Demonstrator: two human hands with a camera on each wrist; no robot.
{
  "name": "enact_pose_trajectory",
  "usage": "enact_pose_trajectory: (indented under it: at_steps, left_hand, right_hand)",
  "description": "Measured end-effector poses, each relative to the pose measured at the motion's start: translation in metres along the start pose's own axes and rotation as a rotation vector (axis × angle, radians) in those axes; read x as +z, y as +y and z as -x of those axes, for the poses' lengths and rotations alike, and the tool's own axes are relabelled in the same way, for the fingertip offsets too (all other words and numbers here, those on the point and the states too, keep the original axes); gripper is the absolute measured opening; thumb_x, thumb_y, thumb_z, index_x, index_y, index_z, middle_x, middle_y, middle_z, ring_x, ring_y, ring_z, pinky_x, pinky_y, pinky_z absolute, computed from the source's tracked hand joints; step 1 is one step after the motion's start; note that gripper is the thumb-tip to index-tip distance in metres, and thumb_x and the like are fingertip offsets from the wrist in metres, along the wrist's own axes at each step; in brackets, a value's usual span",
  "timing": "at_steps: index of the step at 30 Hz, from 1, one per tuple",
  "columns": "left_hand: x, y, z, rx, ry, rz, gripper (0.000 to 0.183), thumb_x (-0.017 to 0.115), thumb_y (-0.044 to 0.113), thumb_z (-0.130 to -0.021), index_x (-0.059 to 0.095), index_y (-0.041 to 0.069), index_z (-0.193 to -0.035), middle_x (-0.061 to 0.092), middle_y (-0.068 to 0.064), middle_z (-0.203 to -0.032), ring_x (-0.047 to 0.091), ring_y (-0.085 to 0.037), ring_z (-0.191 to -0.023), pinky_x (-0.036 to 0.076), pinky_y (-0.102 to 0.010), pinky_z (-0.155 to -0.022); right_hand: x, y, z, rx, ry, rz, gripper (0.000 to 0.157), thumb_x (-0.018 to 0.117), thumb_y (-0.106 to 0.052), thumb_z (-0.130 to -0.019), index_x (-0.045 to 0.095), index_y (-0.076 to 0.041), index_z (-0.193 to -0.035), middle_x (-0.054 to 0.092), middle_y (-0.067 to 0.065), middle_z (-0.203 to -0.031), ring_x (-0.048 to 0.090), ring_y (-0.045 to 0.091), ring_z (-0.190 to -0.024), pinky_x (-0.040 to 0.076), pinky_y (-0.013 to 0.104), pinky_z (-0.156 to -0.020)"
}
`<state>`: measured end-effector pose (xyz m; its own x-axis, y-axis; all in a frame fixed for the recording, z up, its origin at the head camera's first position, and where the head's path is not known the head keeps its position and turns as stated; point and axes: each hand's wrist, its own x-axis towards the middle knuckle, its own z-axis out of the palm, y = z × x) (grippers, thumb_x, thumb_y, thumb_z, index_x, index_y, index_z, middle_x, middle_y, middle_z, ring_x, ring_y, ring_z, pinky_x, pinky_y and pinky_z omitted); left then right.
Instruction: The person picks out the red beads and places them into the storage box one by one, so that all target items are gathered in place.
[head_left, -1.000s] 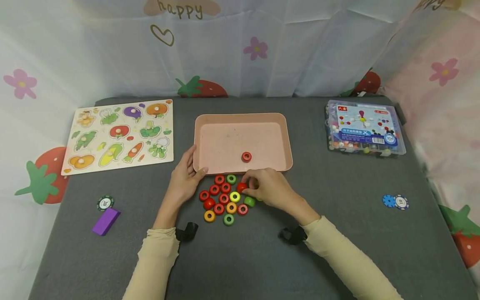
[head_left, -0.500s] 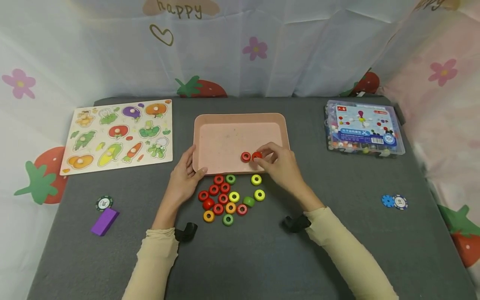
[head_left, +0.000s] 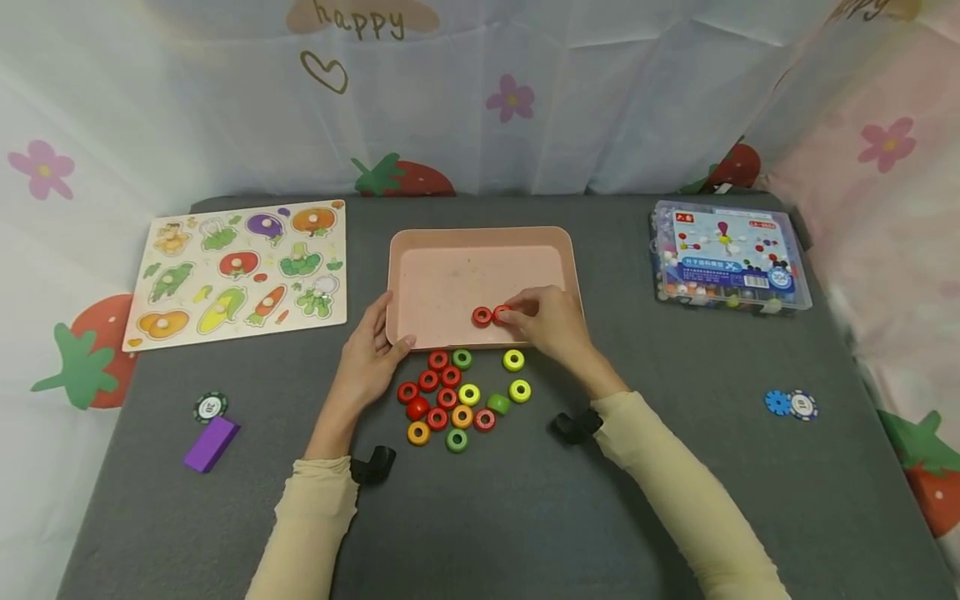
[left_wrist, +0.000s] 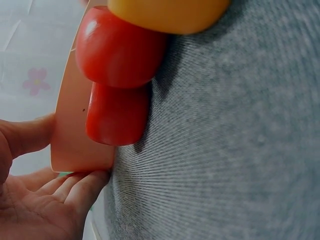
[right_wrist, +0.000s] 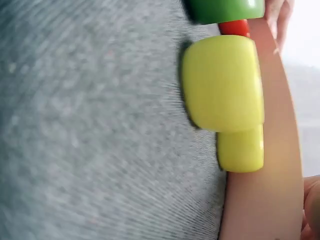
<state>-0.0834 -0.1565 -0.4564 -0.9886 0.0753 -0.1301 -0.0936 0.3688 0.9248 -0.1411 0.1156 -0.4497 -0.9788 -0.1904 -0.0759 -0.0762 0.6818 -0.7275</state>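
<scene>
In the head view my left hand [head_left: 366, 360] grips the near left corner of a pink tray [head_left: 472, 271], thumb at the front rim, fingers along the side. Inside the tray my right hand [head_left: 557, 327] pinches a red ring bead [head_left: 500, 314], partly hidden by the fingertips. It sits beside another red bead [head_left: 482, 317], seemingly touching. Just in front of the tray lie loose beads: several red ones [head_left: 447, 397], yellow ones [head_left: 520, 391], orange ones [head_left: 418, 433] and green ones [head_left: 457, 440]. The left wrist view shows my left fingers [left_wrist: 82, 192] against the tray's end.
A vegetable puzzle board [head_left: 238, 271] lies at the left back. At the right back stands a clear plastic box [head_left: 727, 257] with a printed label. Poker chips lie at the left [head_left: 211, 407] and right [head_left: 802, 405]. A purple block [head_left: 212, 444] touches the left chip.
My right hand has carried a red bead from the table into the tray, then moved it left. The first red bead has shifted slightly left. My left hand has stayed put.
</scene>
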Motion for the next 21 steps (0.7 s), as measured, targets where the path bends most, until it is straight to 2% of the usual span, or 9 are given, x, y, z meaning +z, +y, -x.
enact_pose_trajectory:
  at_steps: [5,8,14,18,21]
  left_hand:
    - [0.000,0.000,0.000,0.005,-0.005,0.016,0.076,0.064,0.010,-0.098,0.020,0.011,-0.160,0.029,-0.018,-0.161,0.043,-0.033,-0.141,0.044,-0.048,-0.109]
    - [0.000,0.001,0.000,0.011,-0.005,0.025,0.076,0.064,0.008,-0.098,0.020,0.009,-0.160,0.029,-0.019,-0.161,0.044,-0.034,-0.140,0.044,-0.048,-0.108]
    - [0.000,0.001,-0.001,0.021,-0.001,0.026,0.076,0.064,0.006,-0.098,0.021,0.007,-0.160,0.030,-0.020,-0.160,0.045,-0.035,-0.139,0.045,-0.048,-0.107]
    - [0.000,0.001,-0.001,0.019,-0.005,0.028,0.076,0.065,0.007,-0.098,0.021,0.008,-0.160,0.030,-0.020,-0.161,0.045,-0.034,-0.139,0.044,-0.048,-0.108]
    - [0.001,0.001,-0.001,0.015,-0.005,0.027,0.076,0.065,0.008,-0.098,0.021,0.009,-0.160,0.030,-0.019,-0.161,0.044,-0.034,-0.140,0.044,-0.048,-0.108]
  right_hand:
    - [0.002,0.001,-0.001,0.006,0.000,0.032,0.026,0.077,-0.030,-0.090,0.079,-0.011,-0.107,0.076,0.004,-0.103,0.065,0.019,-0.094,0.053,0.035,-0.075]
    - [0.003,0.002,0.000,-0.020,0.023,0.027,0.029,0.076,-0.029,-0.091,0.078,-0.010,-0.112,0.076,0.006,-0.107,0.066,0.019,-0.095,0.054,0.035,-0.076]
    - [-0.003,0.000,0.013,-0.187,0.066,-0.066,0.024,0.074,-0.020,-0.093,0.077,-0.005,-0.111,0.073,0.007,-0.095,0.062,0.019,-0.081,0.051,0.033,-0.070]
    - [-0.012,-0.004,0.031,-0.291,0.024,-0.150,0.021,0.075,-0.015,-0.091,0.076,-0.005,-0.110,0.071,0.003,-0.091,0.059,0.016,-0.079,0.050,0.036,-0.069]
    - [-0.018,-0.006,0.046,-0.320,-0.027,-0.168,0.021,0.077,-0.015,-0.090,0.076,-0.008,-0.110,0.071,0.001,-0.093,0.060,0.013,-0.077,0.051,0.036,-0.065]
